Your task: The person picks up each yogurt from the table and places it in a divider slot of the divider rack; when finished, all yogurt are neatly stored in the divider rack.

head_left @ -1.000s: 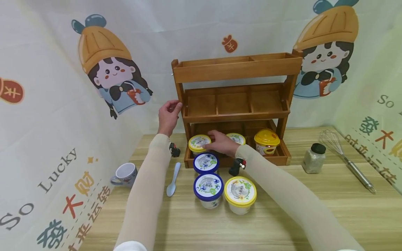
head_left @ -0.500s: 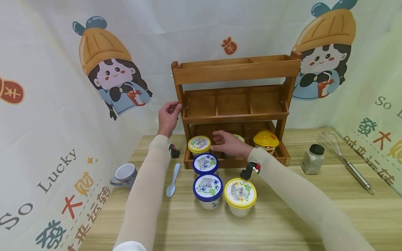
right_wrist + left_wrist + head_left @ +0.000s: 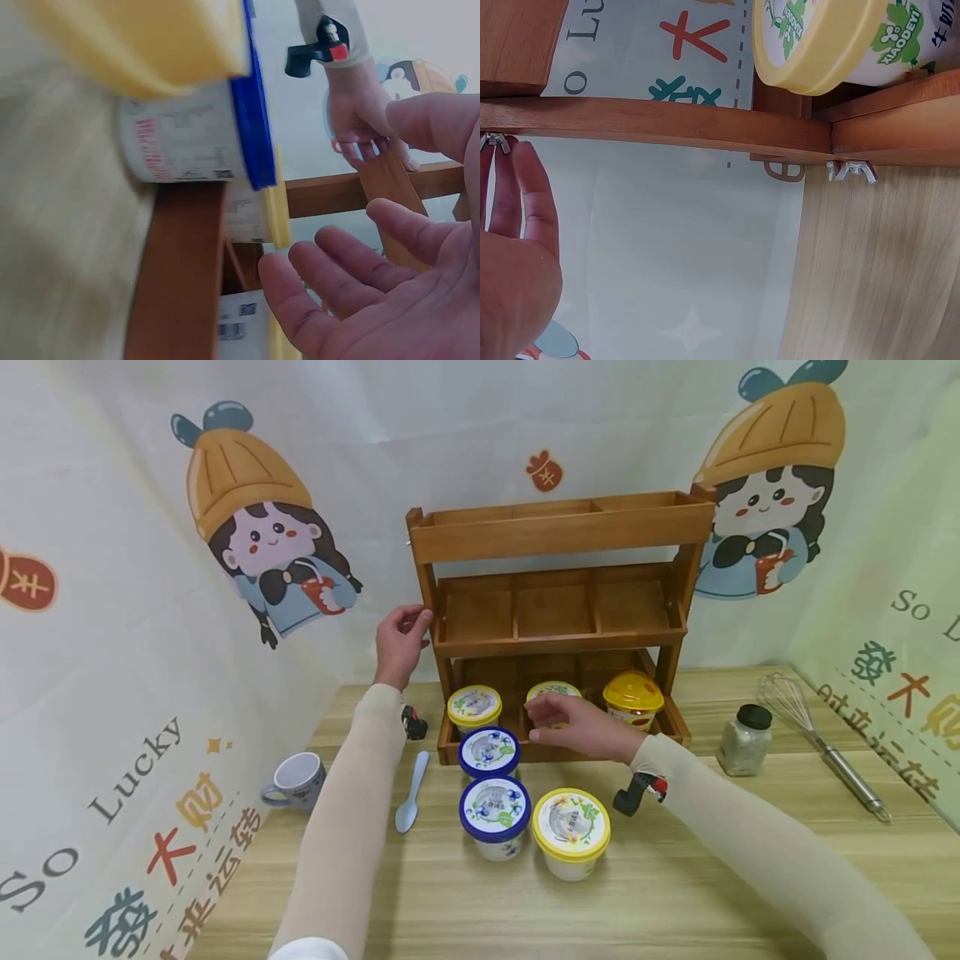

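In the head view, my left hand (image 3: 401, 645) touches the left upright of a wooden three-tier rack (image 3: 551, 645). The left wrist view shows the straight fingers (image 3: 536, 191) against the upright's outer side, by a wing nut (image 3: 495, 141). My right hand (image 3: 581, 725) hovers, fingers spread, before a yellow-lidded cup (image 3: 553, 691) in the bottom tier's middle compartment, partly hiding it. Another yellow-lidded cup (image 3: 474, 703) sits in the left compartment, and a domed yellow-lidded cup (image 3: 633, 697) in the right. The right wrist view shows the right palm (image 3: 405, 315) holding nothing.
Before the rack stand two blue-lidded cups (image 3: 489, 750) and a yellow-lidded cup (image 3: 572, 827). A light blue spoon (image 3: 411, 793) and a mug (image 3: 297, 779) lie left. A black-capped jar (image 3: 745, 742) and a whisk (image 3: 825, 747) are at the right.
My right hand has moved right and toward me, from beside the left yellow-lidded cup to before the middle one, uncovering more of both. The left hand stays at the upright.
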Demonstrator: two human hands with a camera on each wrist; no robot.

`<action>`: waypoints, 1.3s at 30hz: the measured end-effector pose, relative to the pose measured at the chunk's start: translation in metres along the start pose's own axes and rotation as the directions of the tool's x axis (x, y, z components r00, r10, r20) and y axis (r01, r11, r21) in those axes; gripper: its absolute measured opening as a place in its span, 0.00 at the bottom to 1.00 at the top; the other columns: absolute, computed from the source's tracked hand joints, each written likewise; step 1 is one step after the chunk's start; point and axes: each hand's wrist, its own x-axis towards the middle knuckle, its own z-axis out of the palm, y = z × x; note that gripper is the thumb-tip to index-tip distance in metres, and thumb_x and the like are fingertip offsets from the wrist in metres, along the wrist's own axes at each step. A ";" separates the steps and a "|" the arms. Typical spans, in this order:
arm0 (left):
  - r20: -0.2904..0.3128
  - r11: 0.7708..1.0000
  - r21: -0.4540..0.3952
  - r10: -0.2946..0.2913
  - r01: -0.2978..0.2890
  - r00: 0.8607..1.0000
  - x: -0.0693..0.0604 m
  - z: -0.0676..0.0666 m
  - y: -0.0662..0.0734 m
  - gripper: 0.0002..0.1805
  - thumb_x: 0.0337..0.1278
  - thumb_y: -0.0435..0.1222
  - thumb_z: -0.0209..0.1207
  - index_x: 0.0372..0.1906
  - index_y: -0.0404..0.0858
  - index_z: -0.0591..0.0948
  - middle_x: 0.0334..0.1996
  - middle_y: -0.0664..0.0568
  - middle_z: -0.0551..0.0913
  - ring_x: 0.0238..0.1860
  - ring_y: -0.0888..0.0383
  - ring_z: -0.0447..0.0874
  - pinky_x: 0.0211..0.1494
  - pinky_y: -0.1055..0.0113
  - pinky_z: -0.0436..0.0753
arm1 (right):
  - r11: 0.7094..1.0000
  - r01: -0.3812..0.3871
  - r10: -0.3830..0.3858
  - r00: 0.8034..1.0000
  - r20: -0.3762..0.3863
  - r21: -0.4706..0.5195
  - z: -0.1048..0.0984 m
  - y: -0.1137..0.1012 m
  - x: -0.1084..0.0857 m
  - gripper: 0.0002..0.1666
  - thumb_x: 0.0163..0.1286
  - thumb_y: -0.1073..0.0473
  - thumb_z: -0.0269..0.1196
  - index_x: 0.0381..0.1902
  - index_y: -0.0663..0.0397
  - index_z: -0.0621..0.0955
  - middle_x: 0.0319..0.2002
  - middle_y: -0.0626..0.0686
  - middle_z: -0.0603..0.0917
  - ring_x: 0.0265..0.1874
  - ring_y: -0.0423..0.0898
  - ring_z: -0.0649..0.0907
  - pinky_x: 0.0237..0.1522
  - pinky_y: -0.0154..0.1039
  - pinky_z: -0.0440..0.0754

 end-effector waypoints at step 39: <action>0.079 0.996 -0.087 -0.019 0.025 0.997 -0.003 -0.005 -0.003 0.21 0.73 0.44 0.66 0.64 0.41 0.82 0.61 0.45 0.84 0.61 0.53 0.85 0.62 0.60 0.90 | 0.991 0.062 -0.080 0.984 0.160 0.114 0.018 0.032 -0.101 0.41 0.70 0.55 0.73 0.75 0.63 0.70 0.70 0.64 0.77 0.63 0.58 0.81 0.55 0.36 0.88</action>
